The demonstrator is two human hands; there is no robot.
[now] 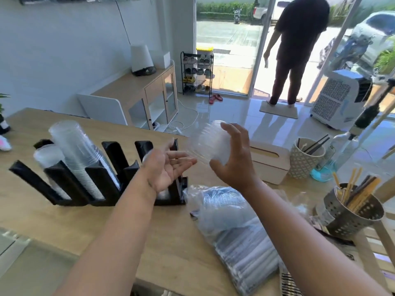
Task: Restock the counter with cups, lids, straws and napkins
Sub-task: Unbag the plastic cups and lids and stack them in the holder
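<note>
My right hand (234,155) grips a short stack of clear dome lids (206,142) above the wooden counter (64,223). Palm up, my left hand (168,165) hovers open just left of the lids, over the right end of the black cup-and-lid organiser (70,186). Two slots on the organiser's left side hold stacks of clear cups (77,154); its right slots look bare. A clear plastic bag of more lids (233,229) lies on the counter below my right forearm.
A white napkin box (270,162) stands behind my right hand. A patterned cup with dark straws (305,157), a glass bottle (342,154) and a steel holder with paper-wrapped straws (352,208) stand to the right. A person (297,45) stands at the open door.
</note>
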